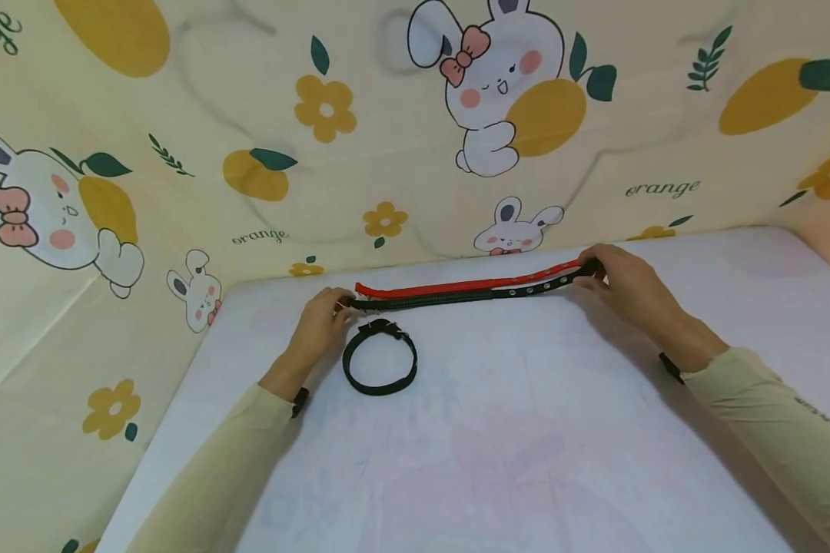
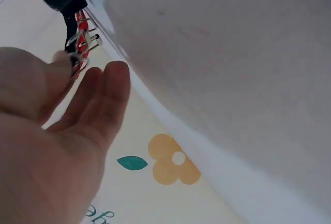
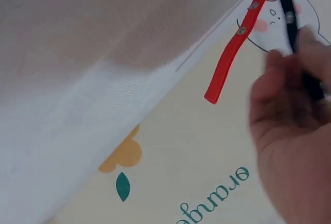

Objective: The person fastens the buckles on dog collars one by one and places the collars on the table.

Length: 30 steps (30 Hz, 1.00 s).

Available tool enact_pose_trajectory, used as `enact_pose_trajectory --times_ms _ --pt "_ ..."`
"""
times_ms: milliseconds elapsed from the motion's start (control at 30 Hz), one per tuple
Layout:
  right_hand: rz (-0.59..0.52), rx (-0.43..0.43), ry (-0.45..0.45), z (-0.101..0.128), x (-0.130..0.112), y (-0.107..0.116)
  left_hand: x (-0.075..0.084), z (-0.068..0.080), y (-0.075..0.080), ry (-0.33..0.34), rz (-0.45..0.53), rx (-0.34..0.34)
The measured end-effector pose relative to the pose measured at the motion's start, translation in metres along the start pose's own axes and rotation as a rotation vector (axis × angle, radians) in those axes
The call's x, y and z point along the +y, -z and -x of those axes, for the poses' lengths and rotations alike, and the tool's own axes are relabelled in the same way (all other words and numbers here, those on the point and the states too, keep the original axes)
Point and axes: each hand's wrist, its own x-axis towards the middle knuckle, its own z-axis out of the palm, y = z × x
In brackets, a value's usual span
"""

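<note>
Black webbing of an open collar (image 1: 456, 296) stretches flat across the frame's centre, pinched at its buckle end by the left hand (image 1: 321, 326) and at its tip by the right hand (image 1: 622, 284), apparently to line it up against the red collar (image 1: 456, 286) on the table (image 1: 526, 430).
</note>
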Motion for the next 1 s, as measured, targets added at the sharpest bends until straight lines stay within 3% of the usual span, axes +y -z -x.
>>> enact_pose_trajectory --times_ms 200,433,833,1000 --pt "-0.067 0.074 0.091 -0.002 -0.0057 -0.0061 -0.0033 0.0003 0.0002 -0.025 0.066 0.042" --pt "-0.097 0.024 0.074 -0.0029 -0.0083 -0.0084 -0.0038 0.0002 -0.0012 -0.102 0.113 0.065" --pt "-0.213 0.101 0.116 -0.0021 -0.0083 -0.0068 0.0006 0.0022 0.0009 -0.248 0.186 0.229" --pt "-0.242 0.118 0.082 -0.0014 -0.0086 -0.0059 0.0021 0.0014 0.0002 -0.268 0.199 0.232"
